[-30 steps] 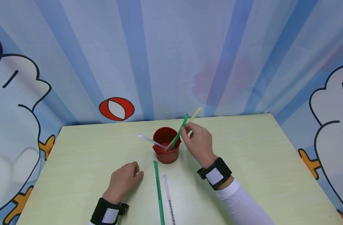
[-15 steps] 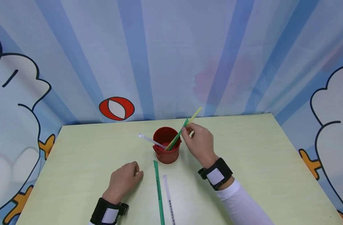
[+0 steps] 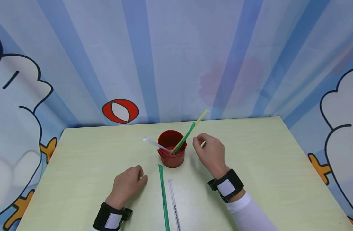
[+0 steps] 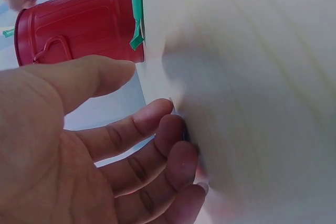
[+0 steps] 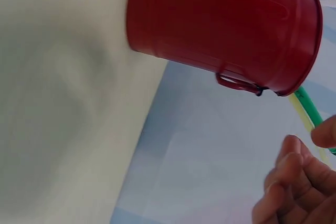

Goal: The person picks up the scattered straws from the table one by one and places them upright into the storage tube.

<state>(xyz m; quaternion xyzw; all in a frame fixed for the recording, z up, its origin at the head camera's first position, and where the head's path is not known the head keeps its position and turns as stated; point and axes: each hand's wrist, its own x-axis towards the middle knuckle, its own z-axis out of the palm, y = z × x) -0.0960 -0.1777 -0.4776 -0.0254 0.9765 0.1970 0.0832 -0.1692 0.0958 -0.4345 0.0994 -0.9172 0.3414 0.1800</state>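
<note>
As the head view shows, our right hand hangs beside the red bucket, near the far edge of the desk; in it lean a green straw, yellow straw and white straw. Nearer us, our left hand is beside a second green straw and second white straw. The left wrist view shows us its fingers loosely curled, thumb apart; in the right wrist view, our other fingers are bent, slightly parted from the thumb.
</note>
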